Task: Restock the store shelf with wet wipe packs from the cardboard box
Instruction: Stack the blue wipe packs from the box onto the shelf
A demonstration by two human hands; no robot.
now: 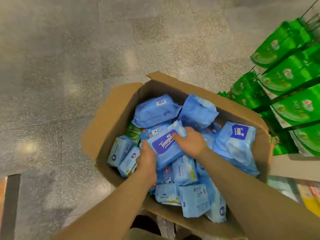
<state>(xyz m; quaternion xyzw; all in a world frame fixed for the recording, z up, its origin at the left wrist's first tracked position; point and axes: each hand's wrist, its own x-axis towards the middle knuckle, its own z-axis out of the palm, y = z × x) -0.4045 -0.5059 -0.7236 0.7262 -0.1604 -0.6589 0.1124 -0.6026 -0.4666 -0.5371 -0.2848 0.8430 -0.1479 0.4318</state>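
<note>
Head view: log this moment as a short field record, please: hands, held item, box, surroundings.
left hand: grips the near-left end of the Tempo pack
right hand: grips its far-right end
cardboard box: open on the floor, holding many blue packs
shelf: right of the box, with green packs

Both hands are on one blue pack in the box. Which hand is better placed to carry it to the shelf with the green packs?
Probably the right hand. It grips the wet wipe pack on the side nearer the shelf, which stands to the right of the cardboard box. The left hand holds the far edge.
</note>
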